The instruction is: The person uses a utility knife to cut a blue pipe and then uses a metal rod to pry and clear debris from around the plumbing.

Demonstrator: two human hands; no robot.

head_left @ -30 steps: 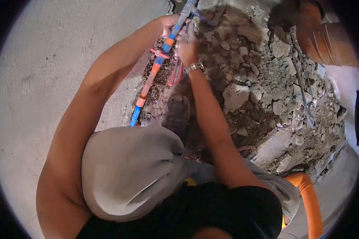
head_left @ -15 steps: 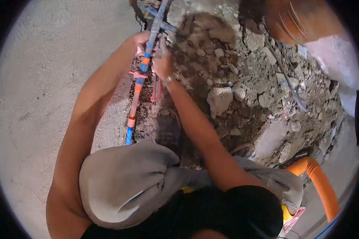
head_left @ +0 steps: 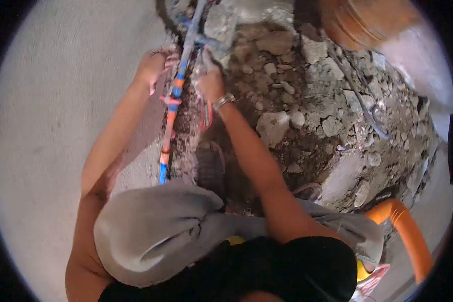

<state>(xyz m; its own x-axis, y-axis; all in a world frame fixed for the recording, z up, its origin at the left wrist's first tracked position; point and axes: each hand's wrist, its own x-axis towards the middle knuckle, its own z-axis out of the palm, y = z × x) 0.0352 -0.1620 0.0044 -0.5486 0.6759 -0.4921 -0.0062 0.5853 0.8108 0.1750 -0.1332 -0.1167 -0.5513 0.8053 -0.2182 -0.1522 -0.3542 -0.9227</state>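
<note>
A long blue and orange pipe (head_left: pixel 169 128) with a small red valve handle (head_left: pixel 170 100) runs up through the broken strip at the concrete edge. My left hand (head_left: pixel 155 66) is just left of the pipe, over the concrete edge; its fingers bend toward the pipe and are blurred. On the pipe's right side, my right hand (head_left: pixel 210 79) is closed around a red-handled tool (head_left: pixel 206 118), whose handles hang below the palm. The tool's head is hidden by the hand. Close above the fingers, a blue cross-piece (head_left: pixel 211 42) crosses the pipe.
Rubble with large stones (head_left: pixel 273 128) fills the right side. An orange bucket-like container (head_left: pixel 370 22) stands at the upper right, near a dark bent rod (head_left: pixel 360 98). A thick orange pipe (head_left: pixel 407 236) lies lower right. Smooth concrete (head_left: pixel 60 126) spreads on the left.
My left hand has come off the pipe and moved left. My right hand stays beside the pipe with the red-handled tool, shifted slightly right.
</note>
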